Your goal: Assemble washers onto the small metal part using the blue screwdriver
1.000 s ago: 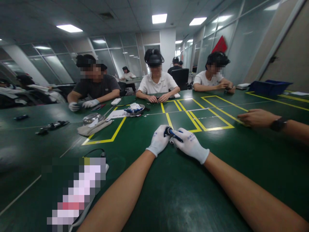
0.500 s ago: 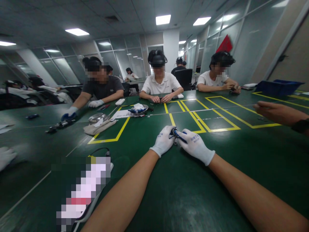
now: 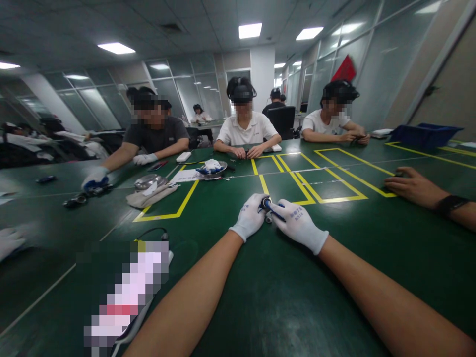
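Observation:
Both my hands wear white gloves and meet over the green table (image 3: 282, 297) near its middle. My left hand (image 3: 251, 216) is closed around a small dark round part (image 3: 265, 203). My right hand (image 3: 297, 224) pinches a slim blue tool (image 3: 274, 211) whose tip rests on that part. A small metal piece shows just below the part, between my fingers.
Yellow tape rectangles (image 3: 316, 183) mark the table ahead. A metal bowl on a cloth (image 3: 148, 191) and a dish with gloves (image 3: 210, 167) lie to the left. Three people sit opposite; another person's hand (image 3: 411, 186) rests at right. A blue bin (image 3: 424, 133) stands far right.
My hands have stayed together on the part with little shift. The person's hand at right has dropped onto the table. The person at left has reached out to dark parts.

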### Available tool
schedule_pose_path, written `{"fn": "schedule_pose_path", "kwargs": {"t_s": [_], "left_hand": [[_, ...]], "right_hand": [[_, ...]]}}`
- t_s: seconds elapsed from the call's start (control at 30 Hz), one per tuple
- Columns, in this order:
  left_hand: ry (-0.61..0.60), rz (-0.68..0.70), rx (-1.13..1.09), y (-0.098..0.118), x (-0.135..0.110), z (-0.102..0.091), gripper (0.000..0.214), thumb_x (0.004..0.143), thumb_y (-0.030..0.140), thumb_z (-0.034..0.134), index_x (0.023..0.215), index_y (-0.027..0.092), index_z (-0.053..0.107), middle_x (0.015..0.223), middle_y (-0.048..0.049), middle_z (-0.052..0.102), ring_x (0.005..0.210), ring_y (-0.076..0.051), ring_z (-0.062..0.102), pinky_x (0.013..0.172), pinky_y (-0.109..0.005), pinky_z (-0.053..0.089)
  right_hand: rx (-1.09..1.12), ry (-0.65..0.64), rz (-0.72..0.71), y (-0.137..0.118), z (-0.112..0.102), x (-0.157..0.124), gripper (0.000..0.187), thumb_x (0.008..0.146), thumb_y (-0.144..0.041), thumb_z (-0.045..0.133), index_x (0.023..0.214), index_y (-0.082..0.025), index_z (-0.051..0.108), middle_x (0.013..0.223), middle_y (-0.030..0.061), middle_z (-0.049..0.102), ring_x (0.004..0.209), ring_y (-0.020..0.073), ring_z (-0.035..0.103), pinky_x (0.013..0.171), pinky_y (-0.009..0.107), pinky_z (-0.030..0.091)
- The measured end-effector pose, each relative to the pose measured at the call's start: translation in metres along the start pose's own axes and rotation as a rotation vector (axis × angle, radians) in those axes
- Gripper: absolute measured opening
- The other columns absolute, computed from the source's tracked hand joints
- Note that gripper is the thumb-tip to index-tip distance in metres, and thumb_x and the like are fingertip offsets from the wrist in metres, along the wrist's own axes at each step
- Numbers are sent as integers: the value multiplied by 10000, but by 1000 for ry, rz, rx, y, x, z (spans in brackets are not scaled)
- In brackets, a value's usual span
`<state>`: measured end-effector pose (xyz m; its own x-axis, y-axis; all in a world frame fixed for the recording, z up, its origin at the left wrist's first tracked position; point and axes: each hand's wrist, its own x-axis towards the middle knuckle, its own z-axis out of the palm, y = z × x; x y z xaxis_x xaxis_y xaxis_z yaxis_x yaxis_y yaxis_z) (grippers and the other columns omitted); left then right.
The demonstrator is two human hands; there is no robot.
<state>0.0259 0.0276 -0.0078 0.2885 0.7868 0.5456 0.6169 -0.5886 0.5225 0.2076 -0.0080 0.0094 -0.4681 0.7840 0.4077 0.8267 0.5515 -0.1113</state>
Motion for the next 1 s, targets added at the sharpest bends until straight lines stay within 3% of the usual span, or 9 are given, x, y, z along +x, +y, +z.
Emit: {"fn": "schedule_pose_path", "kwargs": {"t_s": [0.13,0.27,0.57,1.0], "left_hand": [[-7,-3,6,0,-1,0,336,852,128,617,1188,148,625,1168,-113,663,1105,-242,622,1016,-396,507],[-4,-10,36,-1,-1,0,338,853,126,615,1187,181,631,1186,-96,662,1126,-236,618,1031,-395,501],[12,-65,118,-1,0,-1,327,834,151,659,1154,219,652,1167,-71,678,1105,-239,632,989,-391,524],[19,5,56,-1,0,0,412,843,49,557,1216,207,632,1233,-89,650,1185,-228,594,1083,-401,475]], "right_hand": [[-2,-9,3,0,1,1,372,999,-344,505,1322,-212,635,1097,106,653,835,188,592,707,285,405],[129,25,45,-3,1,1,341,998,-302,501,1296,-209,638,1042,88,653,837,173,596,739,269,420],[275,32,93,-12,-8,1,236,980,-289,521,1114,-188,686,967,71,665,819,169,604,720,253,424],[31,1,48,-6,-3,-1,377,1007,-356,484,1323,-213,632,1034,93,668,818,182,608,707,274,407]]}}
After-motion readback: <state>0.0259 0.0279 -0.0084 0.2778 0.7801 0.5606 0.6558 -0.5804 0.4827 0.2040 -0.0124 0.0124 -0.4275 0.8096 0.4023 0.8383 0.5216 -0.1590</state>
